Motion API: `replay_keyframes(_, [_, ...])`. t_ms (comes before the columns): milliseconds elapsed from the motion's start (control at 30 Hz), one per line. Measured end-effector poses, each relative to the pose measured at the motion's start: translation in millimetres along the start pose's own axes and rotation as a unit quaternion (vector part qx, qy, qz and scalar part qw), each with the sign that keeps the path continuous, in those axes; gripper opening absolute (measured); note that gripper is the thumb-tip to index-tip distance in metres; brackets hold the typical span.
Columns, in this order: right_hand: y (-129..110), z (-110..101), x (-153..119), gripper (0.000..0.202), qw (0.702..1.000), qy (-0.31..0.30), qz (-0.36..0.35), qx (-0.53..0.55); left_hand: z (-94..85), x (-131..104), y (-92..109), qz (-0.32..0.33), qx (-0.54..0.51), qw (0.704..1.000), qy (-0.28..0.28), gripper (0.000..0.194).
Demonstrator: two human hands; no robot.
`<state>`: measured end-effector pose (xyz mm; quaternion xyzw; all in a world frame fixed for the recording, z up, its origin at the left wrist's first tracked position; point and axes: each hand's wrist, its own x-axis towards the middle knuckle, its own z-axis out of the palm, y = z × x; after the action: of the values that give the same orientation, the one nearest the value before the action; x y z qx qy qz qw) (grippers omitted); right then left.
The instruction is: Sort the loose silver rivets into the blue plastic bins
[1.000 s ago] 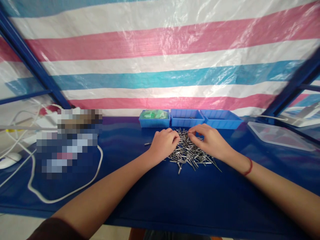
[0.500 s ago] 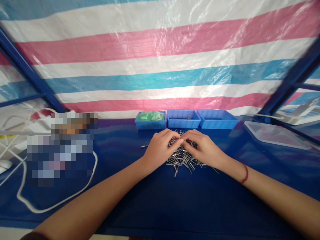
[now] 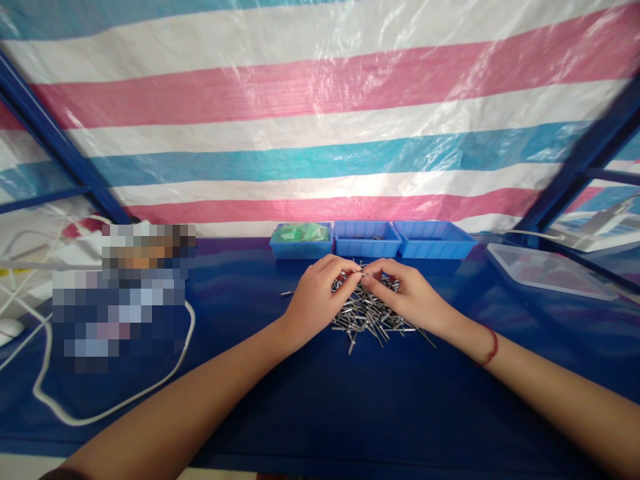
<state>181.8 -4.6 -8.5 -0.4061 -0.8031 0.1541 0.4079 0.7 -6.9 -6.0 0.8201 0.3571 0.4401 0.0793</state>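
A loose pile of blind rivets [image 3: 370, 317], thin metal shanks with thicker ends, lies on the blue table. Above its far part, my left hand [image 3: 320, 293] pinches one end of a small rivet [image 3: 363, 273] between thumb and forefinger. My right hand [image 3: 407, 293] grips the other end, its thumb and fingertips almost touching those of the left. Most of the held rivet is covered by the fingertips. One stray rivet [image 3: 287, 293] rests left of the pile, beside my left hand.
Behind the pile stand three blue bins: the left bin [image 3: 300, 252] with green packets, the middle bin [image 3: 367, 250] with a few rivets, and the right bin [image 3: 435, 248]. A clear plastic lid [image 3: 545, 270] lies at right. A white cable [image 3: 115, 417] loops at left.
The fingertips have moved slightly apart, and the thin rivet now shows between them. My right fingers have shifted a little. The pile and bins look the same.
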Motion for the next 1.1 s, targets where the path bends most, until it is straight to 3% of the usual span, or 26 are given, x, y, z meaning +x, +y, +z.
replay_keyframes(200, [-2.3,0.0,0.2,0.009,0.998,0.052,0.022,0.04,1.4,0.1,-6.0,0.002,0.0,1.0,0.01,0.008])
replay_keyframes(700, [-2.8,0.4,-2.3,0.008,0.994,0.083,-0.039,0.065,1.0,0.5,-10.3,0.021,-0.02,0.999,-0.032,0.017])
replay_keyframes(967, [-8.1,-5.2,-3.1,0.005,0.988,0.085,-0.116,-0.062,-2.3,1.0,-4.3,0.032,-0.002,0.997,-0.063,0.022])
replay_keyframes(1100, [-5.7,-7.0,-1.4,0.013,0.981,0.069,-0.136,-0.119,-2.3,-0.4,-3.8,0.011,0.015,0.998,-0.06,0.02])
